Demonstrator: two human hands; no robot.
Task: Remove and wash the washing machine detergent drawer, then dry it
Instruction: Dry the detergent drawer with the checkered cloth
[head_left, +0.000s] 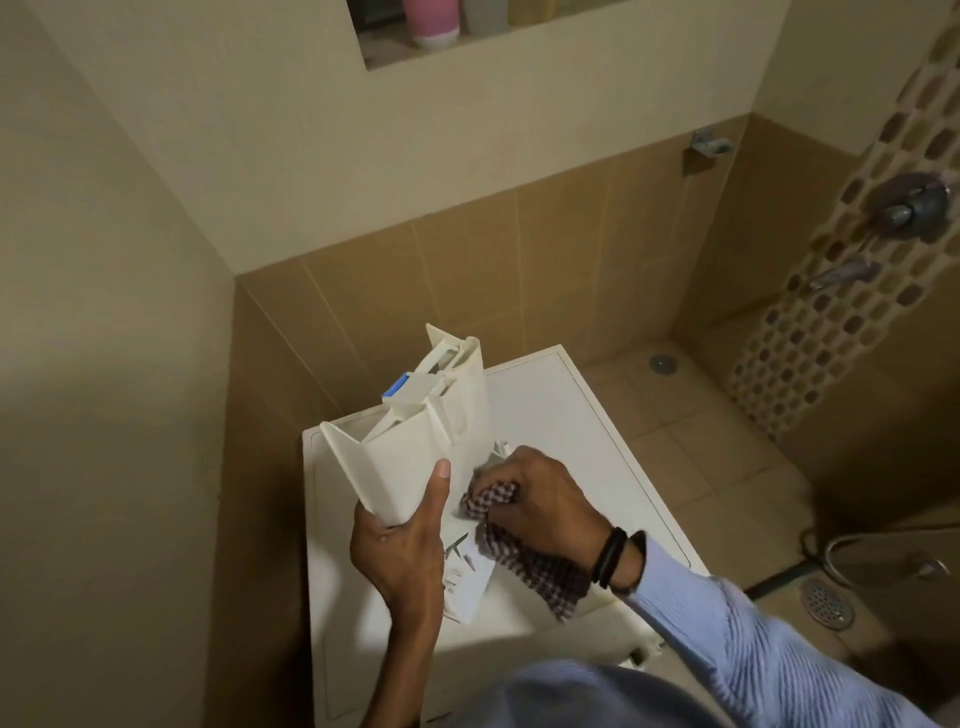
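The white detergent drawer (415, 431) is held up on end above the washing machine top (561, 415), a blue tab showing at its upper left. My left hand (405, 540) grips the drawer's lower end, thumb up along its side. My right hand (540, 499) clutches a checked cloth (524, 556) and presses it against the drawer's right side. The rest of the cloth trails down over the machine lid. A white paper with markings (467, 577) lies under the hands.
Brown wall tiles rise behind the machine. To the right is a shower area with a wall tap (909, 205), a spout (844, 273), and a floor drain (826, 603). A wall niche above holds a pink bottle (431, 23).
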